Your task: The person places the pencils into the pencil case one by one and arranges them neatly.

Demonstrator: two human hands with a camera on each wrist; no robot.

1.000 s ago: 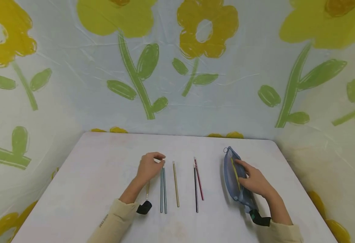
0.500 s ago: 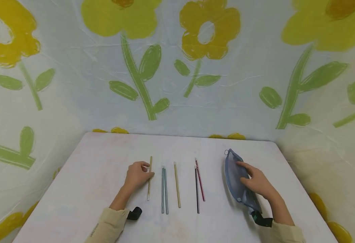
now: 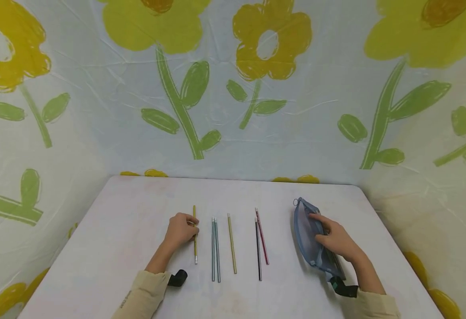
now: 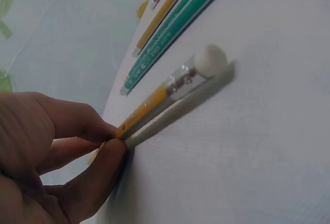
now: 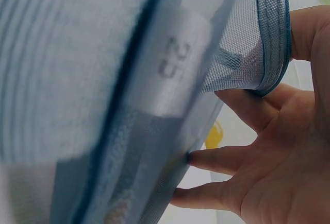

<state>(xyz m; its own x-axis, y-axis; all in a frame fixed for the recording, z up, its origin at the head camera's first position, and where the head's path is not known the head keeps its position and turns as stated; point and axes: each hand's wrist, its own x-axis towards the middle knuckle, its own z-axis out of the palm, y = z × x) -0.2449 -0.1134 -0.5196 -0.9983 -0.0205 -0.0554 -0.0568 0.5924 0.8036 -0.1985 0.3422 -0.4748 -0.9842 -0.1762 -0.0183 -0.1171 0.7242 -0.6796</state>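
Note:
My left hand [image 3: 181, 230] pinches a yellow pencil [image 3: 195, 248] between thumb and fingers. In the left wrist view, the pencil's white eraser end [image 4: 210, 61] points away from the fingers, close over the white table. My right hand [image 3: 335, 239] grips the edge of a blue mesh zip pouch [image 3: 304, 235], its thumb and fingers on opposite sides. The pouch's mouth gapes towards the left, and a "25" label shows in the right wrist view. Two teal pencils [image 3: 218, 252] lie just right of the left hand.
On the white table [image 3: 137, 195], another yellow pencil [image 3: 232, 243], a black pencil [image 3: 258, 252] and a red pencil [image 3: 262, 237] lie between the hands. A flowered sheet [image 3: 312, 110] hangs behind and at both sides.
My left hand has moved left from above the teal pencils to the left yellow pencil, which has shifted slightly left. A yellow strip in the pouch's mouth no longer shows. The right hand stays put.

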